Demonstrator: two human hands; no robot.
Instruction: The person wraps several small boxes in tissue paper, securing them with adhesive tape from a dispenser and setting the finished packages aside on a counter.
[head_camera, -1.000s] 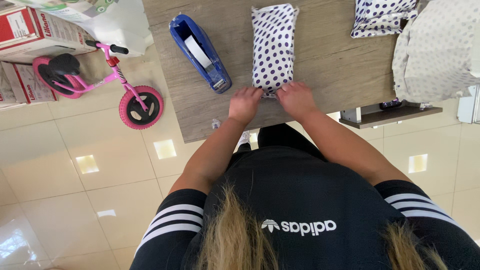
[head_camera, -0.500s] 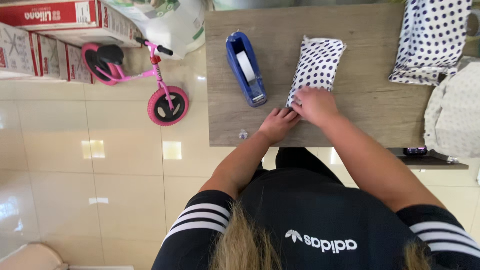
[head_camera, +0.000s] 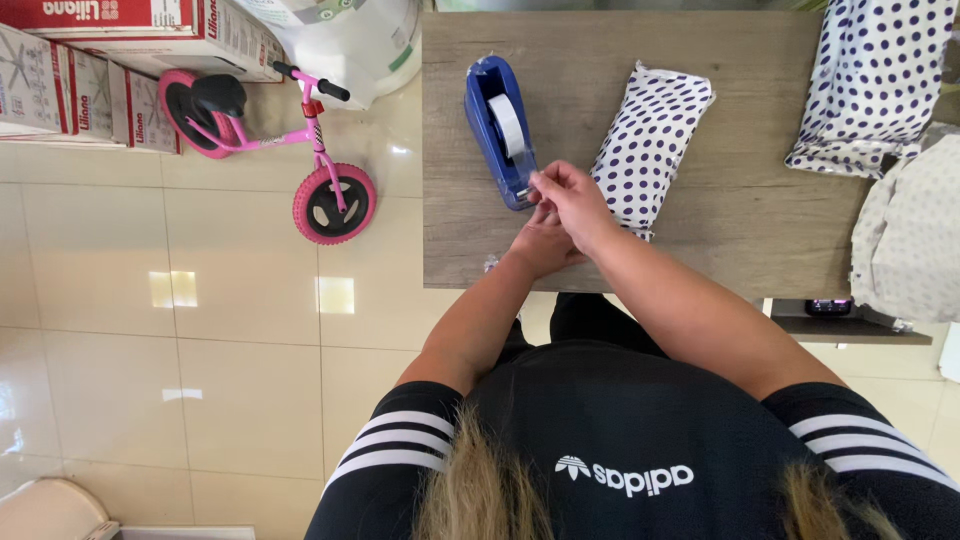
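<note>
A blue tape dispenser with a white roll stands on the wooden table. My right hand is at its near end, fingers pinched on the tape end at the cutter. My left hand lies just under the right hand, half covered by it, so I cannot tell whether it holds anything. A parcel wrapped in white paper with dark blue dots lies tilted on the table, right of the dispenser and beside my right hand, with neither hand holding it.
More dotted wrapping paper and a pale dotted sheet lie at the table's right. A pink balance bike, red and white cardboard boxes and a white bag stand on the tiled floor at left.
Both hands left the near end of the dotted parcel and moved left to the tape dispenser. The parcel now lies free and tilted. The camera view also shifted.
</note>
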